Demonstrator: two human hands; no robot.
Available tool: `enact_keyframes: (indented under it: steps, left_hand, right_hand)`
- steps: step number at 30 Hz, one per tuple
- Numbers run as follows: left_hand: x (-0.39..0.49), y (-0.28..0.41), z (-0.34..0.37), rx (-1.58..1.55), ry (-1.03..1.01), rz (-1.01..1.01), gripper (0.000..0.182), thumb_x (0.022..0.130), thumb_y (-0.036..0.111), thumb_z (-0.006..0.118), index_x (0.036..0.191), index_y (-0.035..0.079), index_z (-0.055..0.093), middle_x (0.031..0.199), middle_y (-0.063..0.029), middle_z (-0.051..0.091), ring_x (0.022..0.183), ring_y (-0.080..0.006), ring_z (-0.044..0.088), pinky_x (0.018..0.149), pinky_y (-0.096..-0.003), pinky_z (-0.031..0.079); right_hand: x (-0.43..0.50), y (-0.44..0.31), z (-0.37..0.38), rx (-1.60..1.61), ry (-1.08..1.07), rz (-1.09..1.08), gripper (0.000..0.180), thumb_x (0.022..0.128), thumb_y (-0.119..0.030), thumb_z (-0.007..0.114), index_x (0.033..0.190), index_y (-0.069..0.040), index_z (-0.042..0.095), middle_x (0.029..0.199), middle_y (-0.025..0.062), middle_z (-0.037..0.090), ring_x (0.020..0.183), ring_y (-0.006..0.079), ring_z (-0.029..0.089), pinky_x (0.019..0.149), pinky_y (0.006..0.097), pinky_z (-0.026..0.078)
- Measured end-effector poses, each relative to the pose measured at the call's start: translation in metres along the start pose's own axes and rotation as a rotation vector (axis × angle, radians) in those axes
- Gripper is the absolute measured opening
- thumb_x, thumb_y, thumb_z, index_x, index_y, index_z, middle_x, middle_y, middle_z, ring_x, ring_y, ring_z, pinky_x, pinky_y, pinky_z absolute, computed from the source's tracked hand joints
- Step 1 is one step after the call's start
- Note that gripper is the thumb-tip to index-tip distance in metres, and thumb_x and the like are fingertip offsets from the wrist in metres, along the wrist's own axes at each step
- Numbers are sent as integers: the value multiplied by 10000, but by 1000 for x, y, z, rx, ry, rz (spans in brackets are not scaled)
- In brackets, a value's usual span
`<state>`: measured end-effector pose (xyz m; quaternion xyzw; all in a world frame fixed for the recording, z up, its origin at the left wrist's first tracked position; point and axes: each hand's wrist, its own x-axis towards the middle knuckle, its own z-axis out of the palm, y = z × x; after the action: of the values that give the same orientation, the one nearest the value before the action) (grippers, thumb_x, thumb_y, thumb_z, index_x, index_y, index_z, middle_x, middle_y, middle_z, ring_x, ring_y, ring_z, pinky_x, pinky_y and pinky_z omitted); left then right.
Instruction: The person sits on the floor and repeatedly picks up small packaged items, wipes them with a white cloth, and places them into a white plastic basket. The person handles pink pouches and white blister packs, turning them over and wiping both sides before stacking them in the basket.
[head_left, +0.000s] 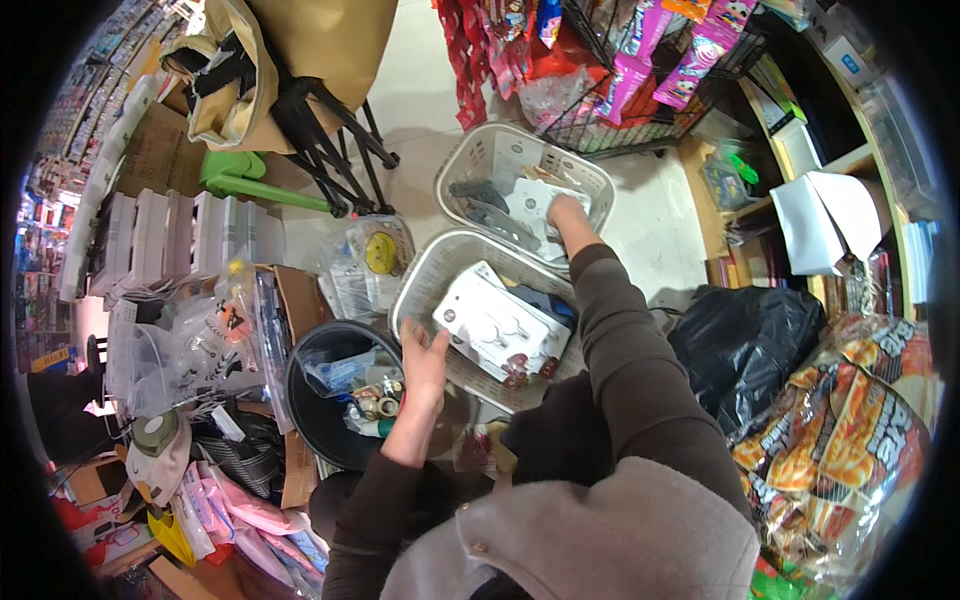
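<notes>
Two pale plastic baskets stand on the floor before me. In the near basket (424, 262) lie flat white boxes (504, 324) with printed pictures of what look like earphones. My left hand (424, 364) is at this basket's left rim, palm up and fingers apart, beside the white boxes. My right hand (568, 213) reaches into the far basket (607, 174). It touches a white package (531, 201) there, but its fingertips are hidden, so a grip cannot be made out. Dark items (480, 193) and clear plastic packaging lie beside that package.
Left of the near basket stands a black bin (294, 382) with assorted items. A folding stool (330, 127) and a wire rack (600, 139) of hanging snack packs stand beyond. A black plastic bag (746, 345) and bagged snacks (847, 442) lie right, below wooden shelving (847, 161).
</notes>
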<state>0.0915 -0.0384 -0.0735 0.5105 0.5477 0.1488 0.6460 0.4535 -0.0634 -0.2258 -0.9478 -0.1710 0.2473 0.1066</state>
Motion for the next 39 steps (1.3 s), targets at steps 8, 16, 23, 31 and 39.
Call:
enact_keyframes:
  steps: [8,16,23,31,39]
  left_hand:
    - [-11,27,-8,75,-110,200,484,871,53,593,1333,-2,460,1365,-173,462,1286,-291,422,1040,-364,359]
    - [-10,87,-53,-224,-121,459,669,936,314,569,1446,-23,298,1471,-187,353,1365,-278,342,1107,-385,279]
    - [-22,108,-157,-758,-263,448,476,1028,355,368,1322,-13,436,1303,-117,539,1164,-245,552,991,-404,440]
    - [-32,92,-194,-702,55,399,356,1037,213,357,1245,-43,491,1160,-130,607,1033,-206,614,901,-347,499]
    - [-27,93,-235,-782,196,486,364,1040,218,353,1175,-73,523,1060,-121,622,959,-185,623,842,-319,513]
  right_hand:
    - [-28,-16,-58,-186,197,-447,228,792,-49,557,971,-14,694,1040,218,661,926,370,663,782,447,541]
    - [-173,-98,-167,402,-71,-1005,232,838,-140,658,974,47,671,857,109,701,805,102,612,741,282,473]
    - [-289,-209,-117,552,-544,-1127,192,865,-142,678,967,14,634,880,-12,633,790,57,545,721,238,446]
    - [-355,-291,-82,700,41,-1618,257,743,5,644,985,-65,593,1014,93,551,898,247,578,782,340,489]
    - [-390,-235,-40,51,-824,-1753,88,702,33,566,747,-40,587,725,115,576,742,294,586,746,383,489]
